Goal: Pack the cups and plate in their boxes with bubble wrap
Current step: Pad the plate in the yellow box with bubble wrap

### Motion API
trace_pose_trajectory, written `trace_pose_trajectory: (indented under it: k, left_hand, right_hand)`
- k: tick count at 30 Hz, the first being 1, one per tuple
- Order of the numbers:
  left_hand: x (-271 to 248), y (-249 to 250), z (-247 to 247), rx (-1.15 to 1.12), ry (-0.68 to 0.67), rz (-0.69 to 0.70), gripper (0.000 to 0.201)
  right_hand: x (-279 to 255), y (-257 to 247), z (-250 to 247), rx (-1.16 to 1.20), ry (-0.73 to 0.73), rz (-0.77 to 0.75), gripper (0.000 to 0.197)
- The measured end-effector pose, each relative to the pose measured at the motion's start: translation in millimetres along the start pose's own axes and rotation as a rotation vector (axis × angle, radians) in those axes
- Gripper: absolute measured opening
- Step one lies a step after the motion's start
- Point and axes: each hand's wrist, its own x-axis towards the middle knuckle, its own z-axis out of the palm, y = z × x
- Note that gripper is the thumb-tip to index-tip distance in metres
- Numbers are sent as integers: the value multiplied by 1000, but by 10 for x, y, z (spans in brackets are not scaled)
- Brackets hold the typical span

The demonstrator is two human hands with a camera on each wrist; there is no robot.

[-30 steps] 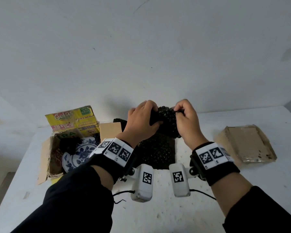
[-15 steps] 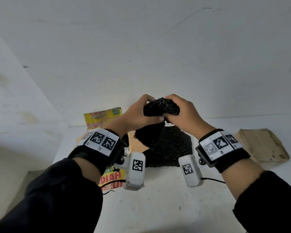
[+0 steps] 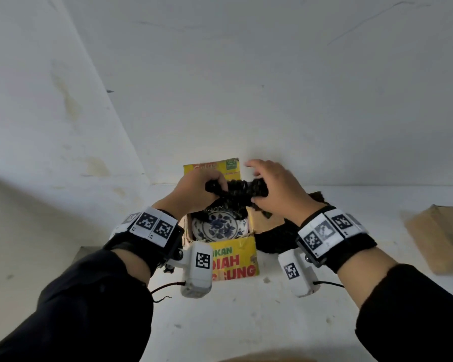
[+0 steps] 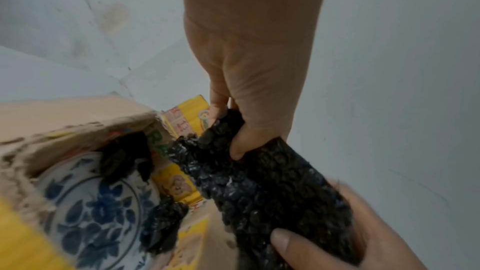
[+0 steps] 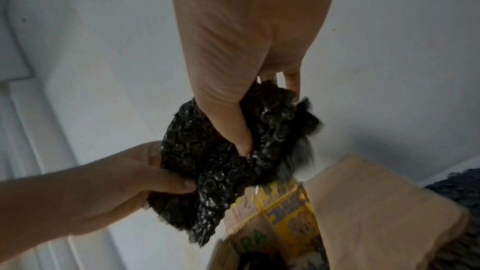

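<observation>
A bundle wrapped in black bubble wrap [image 3: 237,190] [image 4: 262,184] [image 5: 221,151] hangs just above the open yellow box [image 3: 233,259] [image 4: 187,118] [image 5: 288,206]. My left hand [image 3: 199,190] [image 4: 241,110] grips its left end, thumb and fingers curled round it. Its right end sits in my right hand [image 3: 270,186] [image 5: 249,93], thumb pressed into the wrap and some fingers lifted. Inside the box lies a blue-and-white floral plate [image 3: 219,227] [image 4: 98,210] with black bubble wrap pieces [image 4: 124,155] along its edges. What the bundle contains is hidden.
A flat sheet of black bubble wrap [image 3: 275,239] lies on the white table [image 3: 246,322] right of the box. A flattened brown cardboard box [image 3: 439,241] rests at the far right. White walls stand close behind and to the left.
Both hands have carried the wrapped bundle left from above the flat bubble wrap sheet to over the open yellow box. The view has turned left with them.
</observation>
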Motion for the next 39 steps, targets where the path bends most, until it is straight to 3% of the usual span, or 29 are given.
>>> trace_pose_trajectory:
  k: [2, 5, 8, 11, 15, 17, 20, 23, 26, 29, 31, 34, 39]
  left_hand:
    - [-15, -116, 21, 16, -42, -41, 42]
    - [-42, -266, 84, -5, -71, -107, 46]
    - [-126, -457, 163, -80, 48, -126, 41]
    - [-265, -660, 298, -111, 209, -256, 51]
    - [-466, -737, 434, -624, 234, -362, 53]
    - [-528, -723, 476, -781, 159, -394, 43]
    - [-549, -797, 579, -805, 104, -421, 46]
    - [-525, -804, 615, -951, 113, -485, 66]
    - [-508, -782, 606, -1092, 130, -525, 98]
    - [-516, -822, 618, -1191, 142, -516, 99]
    - [-529, -818, 618, -1211, 148, -513, 99]
    - [-520, -792, 603, -1230, 146, -533, 123]
    - [-505, -802, 624, -1236, 172, -505, 107]
  right_hand:
    - [27, -140, 167, -18, -84, -81, 69]
    - [58, -243, 393, 45, -184, -49, 56]
    - [125, -262, 584, 207, -159, 57, 36]
    - [176, -281, 787, 310, -214, 175, 30]
    - [230, -352, 1029, 247, -505, 254, 21]
    - [277, -381, 1123, 221, -636, 315, 29]
    - [376, -402, 1268, 237, -736, 335, 58]
    - [433, -411, 1417, 148, -841, 316, 64]
    - [471, -410, 1509, -31, -900, 314, 51]
    - [494, -409, 1632, -125, -901, 293, 40]
    - [509, -413, 1736, -152, -808, 256, 30]
    - [547, -451, 1788, -175, -672, 279, 23]
    - [497, -507, 1865, -191, -506, 311, 20]
